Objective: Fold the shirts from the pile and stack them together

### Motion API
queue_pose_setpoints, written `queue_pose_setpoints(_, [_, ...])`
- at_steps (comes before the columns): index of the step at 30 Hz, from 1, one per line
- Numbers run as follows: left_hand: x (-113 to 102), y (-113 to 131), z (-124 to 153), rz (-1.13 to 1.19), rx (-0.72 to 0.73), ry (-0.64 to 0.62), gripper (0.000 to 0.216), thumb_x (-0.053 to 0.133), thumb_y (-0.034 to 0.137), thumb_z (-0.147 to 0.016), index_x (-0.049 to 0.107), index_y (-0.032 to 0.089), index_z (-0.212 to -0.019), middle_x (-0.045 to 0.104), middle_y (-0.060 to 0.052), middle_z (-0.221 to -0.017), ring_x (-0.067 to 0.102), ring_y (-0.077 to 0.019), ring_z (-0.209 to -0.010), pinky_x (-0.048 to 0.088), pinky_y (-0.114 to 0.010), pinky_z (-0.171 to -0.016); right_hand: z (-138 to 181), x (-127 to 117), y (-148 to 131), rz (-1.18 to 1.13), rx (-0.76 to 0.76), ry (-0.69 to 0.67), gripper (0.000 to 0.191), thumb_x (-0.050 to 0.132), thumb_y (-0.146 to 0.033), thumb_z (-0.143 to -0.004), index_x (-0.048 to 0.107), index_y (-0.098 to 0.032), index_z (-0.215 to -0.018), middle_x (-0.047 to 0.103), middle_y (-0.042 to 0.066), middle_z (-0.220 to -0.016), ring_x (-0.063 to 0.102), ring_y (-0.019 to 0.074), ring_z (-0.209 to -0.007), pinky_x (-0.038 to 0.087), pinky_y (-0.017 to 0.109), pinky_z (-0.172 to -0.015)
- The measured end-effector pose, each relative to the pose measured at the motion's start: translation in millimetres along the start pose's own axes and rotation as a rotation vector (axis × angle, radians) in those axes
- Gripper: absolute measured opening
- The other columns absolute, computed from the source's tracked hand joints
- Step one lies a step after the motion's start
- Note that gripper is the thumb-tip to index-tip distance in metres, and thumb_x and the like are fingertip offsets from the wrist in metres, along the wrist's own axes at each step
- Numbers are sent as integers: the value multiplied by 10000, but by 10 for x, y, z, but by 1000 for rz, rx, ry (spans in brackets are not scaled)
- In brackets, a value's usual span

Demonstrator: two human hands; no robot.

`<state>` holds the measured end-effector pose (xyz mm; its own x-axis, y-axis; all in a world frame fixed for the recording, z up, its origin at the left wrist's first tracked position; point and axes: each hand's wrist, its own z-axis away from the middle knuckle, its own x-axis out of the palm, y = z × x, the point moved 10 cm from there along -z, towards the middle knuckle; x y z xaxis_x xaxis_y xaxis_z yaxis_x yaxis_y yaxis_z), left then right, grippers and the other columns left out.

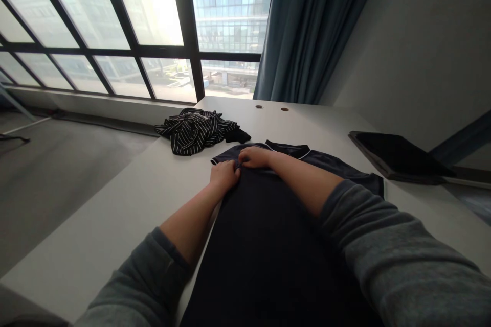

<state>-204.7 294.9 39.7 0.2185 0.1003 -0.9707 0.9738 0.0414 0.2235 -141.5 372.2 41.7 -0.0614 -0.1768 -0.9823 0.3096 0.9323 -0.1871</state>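
Observation:
A dark short-sleeved shirt (pixel 276 225) with white-piped collar and cuffs lies spread on the white table, its collar at the far end. At its left sleeve seam, my left hand (pixel 225 174) pinches the cloth, fingers curled. Close beside it, my right hand (pixel 253 157) reaches across from the right and also pinches the fabric near the shoulder. Between the two hands the cloth is slightly bunched. The shirt's right sleeve lies out flat, and my right forearm covers part of the chest.
A crumpled black-and-white striped garment (pixel 195 130) rests on the table's far left. Dark folded clothes (pixel 399 156) lie at the right. Two round cable holes are set near the table's back edge. A blue curtain (pixel 310 25) hangs behind, beside large windows.

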Motion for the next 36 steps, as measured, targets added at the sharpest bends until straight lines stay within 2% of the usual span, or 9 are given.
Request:
queue_pose_setpoints(6, [-31, -100, 5, 101, -117, -33, 207, 565, 394, -959, 654, 230, -1048, 768, -90, -1067, 716, -283, -1033, 518, -370, -857, -34, 27, 167, -91, 128, -30, 156, 650, -223, -871, 770, -185, -964, 740, 35, -965, 630, 174, -849, 450, 258, -767])
queue_pose_setpoints(10, [-32, -113, 51, 25, -128, -89, 335, 628, 439, -932, 625, 211, -1177, 756, -129, -1117, 699, -318, -1078, 516, -404, -892, -4, 70, 151, -48, 183, 49, 180, 665, -321, -913, 759, -172, -951, 719, 80, -1076, 636, 204, -965, 468, 286, -877])
queue_pose_setpoints(13, [-139, -95, 67, -78, -104, 10, 428, 638, 467, -924, 624, 197, -1256, 691, -174, -1285, 619, -357, -1226, 491, -445, -979, 81, 104, 143, -21, 240, 187, 313, 656, -397, -946, 736, -191, -1167, 658, 118, -1314, 596, 260, -1214, 449, 376, -1054])
queue_pose_setpoints(15, [-157, -74, 64, -111, -71, 65, 469, 593, 491, -949, 624, 199, -1315, 621, -179, -1418, 554, -363, -1316, 459, -471, -1046, 127, 186, 166, -35, 281, 220, 422, 584, -427, -1002, 658, -232, -1369, 570, 114, -1493, 511, 279, -1384, 373, 459, -1174])
queue_pose_setpoints(19, [92, -161, 20, -111, -99, -71, 596, 380, 515, -1031, 528, 184, -1504, 430, -175, -1644, 390, -354, -1502, 374, -535, -1159, 124, 414, 250, -55, 336, 103, 529, 426, -469, -1074, 460, -331, -1584, 326, 52, -1707, 282, 294, -1580, 159, 593, -1282])
queue_pose_setpoints(22, [229, -276, -4, -105, -159, -176, 709, 313, 554, -1032, 374, 164, -1621, 243, -163, -1733, 224, -325, -1600, 292, -554, -1224, 103, 472, 321, -56, 345, 37, 595, 382, -538, -1071, 368, -348, -1635, 232, 35, -1738, 189, 307, -1615, 105, 615, -1291])
queue_pose_setpoints(26, [270, -381, -26, -86, -178, -240, 825, 300, 639, -1006, 271, 143, -1664, 122, -162, -1753, 138, -314, -1627, 201, -564, -1270, 140, 437, 561, -54, 467, 59, 639, 319, -572, -1071, 309, -327, -1662, 192, 38, -1746, 161, 318, -1621, 103, 625, -1292])
queue_pose_setpoints(30, [268, -442, -45, -71, -170, -244, 866, 327, 676, -988, 256, 147, -1670, 108, -166, -1752, 126, -317, -1630, 180, -570, -1277, 178, 415, 779, -25, 594, 78, 664, 313, -566, -1068, 296, -286, -1670, 183, 59, -1748, 156, 342, -1618, 105, 624, -1292])
queue_pose_setpoints(36, [287, -472, -54, -83, -174, -251, 891, 331, 708, -972, 253, 163, -1673, 116, -147, -1757, 121, -323, -1629, 190, -575, -1275, 225, 404, 915, -23, 707, 93, 754, 311, -634, -1043, 252, -242, -1685, 141, 71, -1754, 81, 377, -1622, 79, 652, -1284])
